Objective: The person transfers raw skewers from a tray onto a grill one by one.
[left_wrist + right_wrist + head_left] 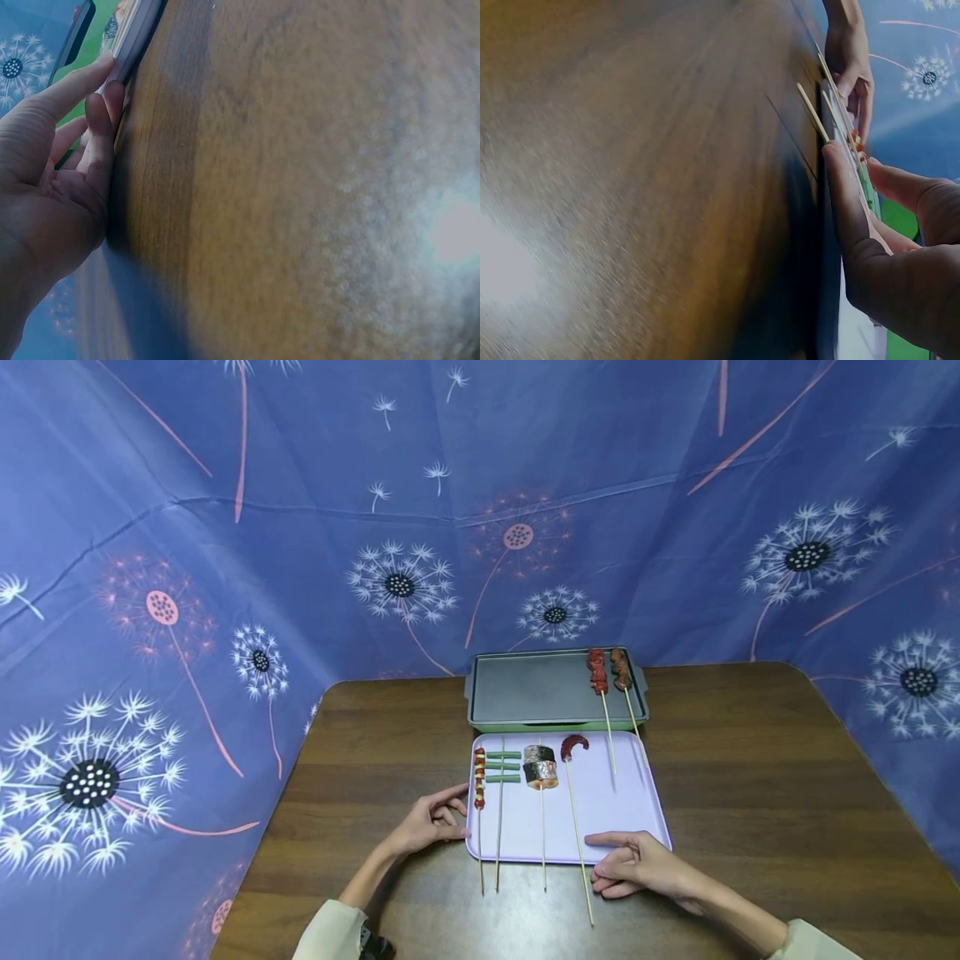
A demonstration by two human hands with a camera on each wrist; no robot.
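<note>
A lilac tray (615, 802) lies on the table with skewers on it. From left to right come a red-and-yellow beaded skewer (480, 777), a skewer of green pods (502, 767), a skewer of fish chunks with silvery skin (540, 767) and a curled red tentacle skewer (573, 745). Their sticks stick out over the near edge. My left hand (429, 822) touches the tray's left rim with loosely bent fingers. My right hand (637, 867) is at the near rim, its extended index finger beside the tentacle skewer's stick; contact is unclear.
Behind the tray stands a dark griddle pan (532, 689) with a green side. A red meat skewer (597, 672) and a brown meat skewer (621, 670) lie at its right end, sticks reaching over the tray. Blue dandelion-print cloth (300, 527) surrounds the wooden table (757, 760).
</note>
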